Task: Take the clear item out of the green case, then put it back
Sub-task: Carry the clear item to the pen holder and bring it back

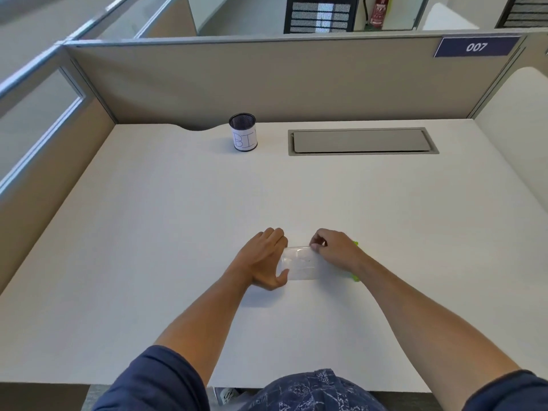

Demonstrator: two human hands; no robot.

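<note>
A clear flat item (299, 264) lies on the white desk (178, 232) between my two hands. My left hand (264, 259) cups its left end, fingers on the far edge and thumb at the near corner. My right hand (335, 250) pinches its far right corner with thumb and forefinger. The green case (355, 277) is almost wholly hidden under my right hand and wrist; only small bright green bits show at the far and near sides of the wrist. Whether the clear item is partly inside the case, I cannot tell.
A black mesh pen cup (243, 132) with a white paper label stands at the back of the desk. A grey cable hatch (361, 141) is set into the desk at the back right. Beige partition walls (267, 81) enclose the desk on three sides.
</note>
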